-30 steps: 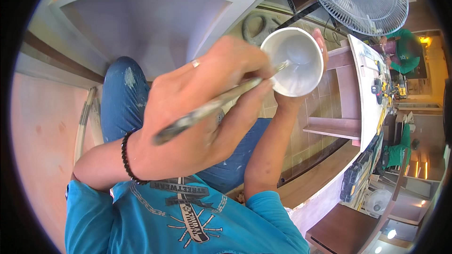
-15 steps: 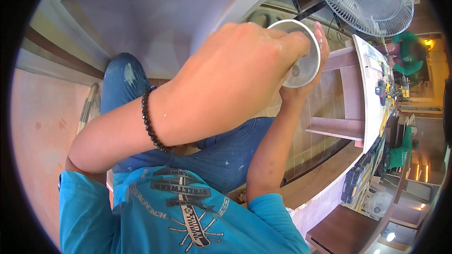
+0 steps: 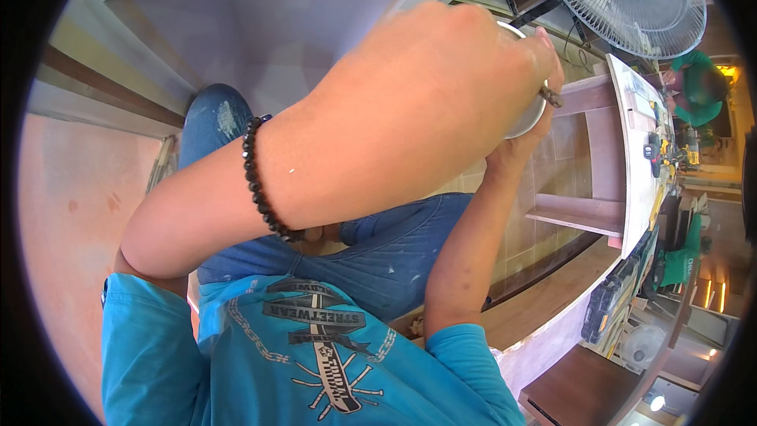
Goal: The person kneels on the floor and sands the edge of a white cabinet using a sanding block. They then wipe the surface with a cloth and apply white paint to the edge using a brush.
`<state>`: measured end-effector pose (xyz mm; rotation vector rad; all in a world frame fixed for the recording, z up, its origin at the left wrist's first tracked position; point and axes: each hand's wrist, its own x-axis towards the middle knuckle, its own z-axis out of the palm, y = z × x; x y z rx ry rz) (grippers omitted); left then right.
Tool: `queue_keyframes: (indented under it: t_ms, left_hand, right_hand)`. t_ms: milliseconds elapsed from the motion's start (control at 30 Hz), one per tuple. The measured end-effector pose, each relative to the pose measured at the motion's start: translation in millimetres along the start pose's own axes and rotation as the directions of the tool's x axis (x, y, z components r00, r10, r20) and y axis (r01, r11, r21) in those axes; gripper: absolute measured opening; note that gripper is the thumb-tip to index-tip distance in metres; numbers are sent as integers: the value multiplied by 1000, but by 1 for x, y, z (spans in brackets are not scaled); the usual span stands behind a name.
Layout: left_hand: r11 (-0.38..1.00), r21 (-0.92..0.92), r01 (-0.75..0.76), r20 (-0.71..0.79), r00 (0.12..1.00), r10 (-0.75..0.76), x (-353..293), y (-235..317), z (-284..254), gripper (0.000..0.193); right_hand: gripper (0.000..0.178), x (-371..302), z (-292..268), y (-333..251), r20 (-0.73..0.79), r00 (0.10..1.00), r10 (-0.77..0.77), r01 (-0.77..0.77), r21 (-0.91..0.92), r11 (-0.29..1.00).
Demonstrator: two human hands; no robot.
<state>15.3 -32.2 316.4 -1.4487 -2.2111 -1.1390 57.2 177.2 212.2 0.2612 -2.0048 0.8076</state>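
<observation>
My right hand (image 3: 512,155) holds a white cup (image 3: 527,123) ahead and to the right of my knees, its fingers wrapped round the far side. My left hand (image 3: 449,95), with a black beaded bracelet (image 3: 256,181) at the wrist, reaches across in front of the cup and covers most of its mouth. Its fingers are closed on a thin brown stick-like thing (image 3: 553,97), of which just one end shows past the knuckles by the rim. What lies inside the cup is hidden.
A pale, curved-edged furniture shell (image 3: 260,24) stands ahead. At the right are a white-topped workbench (image 3: 631,181) bearing a cordless tool (image 3: 653,150), a black tool case (image 3: 611,300) and a standing fan (image 3: 631,0). A co-worker in green (image 3: 698,95) is beyond the bench.
Both hands and the cup have shifted right in view. My left hand's fingers have come from inside the cup to over its right rim, where the stick end now shows.
</observation>
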Motion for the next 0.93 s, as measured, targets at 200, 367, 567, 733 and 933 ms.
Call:
queue_keyframes:
  t_ms: [200, 367, 567, 733, 933]
  left_hand:
    - [999, 22, 24, 24, 999, -25, -6, 3, -11, 23]
    - [997, 11, 70, -57, 996, -69, -12, 5, -17, 19]
    - [999, -26, -30, -139, 990, 26, -22, 0, -31, 13]
    - [855, -495, 151, -294, 898, -329, -45, -3, -37, 17]
    - [627, -765, 150, -250, 828, -503, -68, -23, -47, 26]
  right_hand:
    - [84, -2, 3, 3, -20, 999, -25, 26, 13, 1000]
    - [82, -8, 3, 11, -29, 1000, 10, -9, 38, 999]
    - [84, -1, 1, 2, 40, 999, 13, -13, 2, 1000]
    - [81, -4, 0, 8, 16, 1000, 27, -27, 23, 999]
    - [81, -8, 5, 9, 30, 995, 99, -100, 25, 995]
